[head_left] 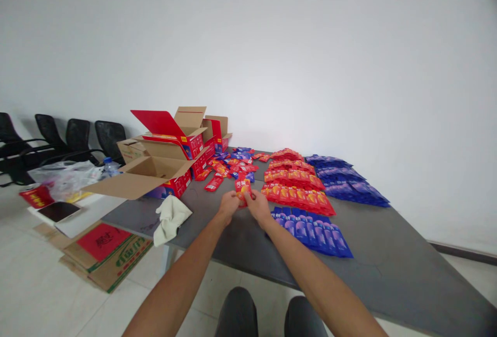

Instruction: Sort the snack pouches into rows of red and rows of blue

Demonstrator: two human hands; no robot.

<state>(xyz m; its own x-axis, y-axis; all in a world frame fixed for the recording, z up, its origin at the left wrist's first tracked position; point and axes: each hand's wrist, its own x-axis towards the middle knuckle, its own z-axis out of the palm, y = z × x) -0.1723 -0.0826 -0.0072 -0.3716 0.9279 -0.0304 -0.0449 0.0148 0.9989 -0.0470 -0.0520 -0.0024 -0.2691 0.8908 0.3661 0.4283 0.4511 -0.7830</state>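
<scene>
Sachet: one red sachet (243,188), just left of the frame's centre, pinched between both hands above the worktop.
Left hand: left hand (228,206) closed narrow on the sachet's lower left edge, fingers curled in.
Right hand: right hand (258,206) closed on the lower right edge in the same way, touching the left or nearly so.
Sorted red: red rows (297,184) of overlapping sachets just right of the hands, running toward the wall.
Sorted blue: near blue row (314,231) lies below the red ones, by the right forearm; far blue rows (347,181) lie further right.
Unsorted: loose heap (231,163) of mixed red and blue sachets above the hands, beside the cartons.
Progress: by the look of it, well along; several rows are laid out, and a small heap plus the one in hand remains.
Cartons: open cartons (171,161) left of centre, flaps up; contents cannot be made out.
Cloth: pale cloth (171,218) hangs over the worktop's near left corner.
Worktop: grey worktop (388,254), bare at lower right.
Floor: flattened cardboard (104,254) at lower left.
Background: black chairs (58,135) along the wall at far left.
</scene>
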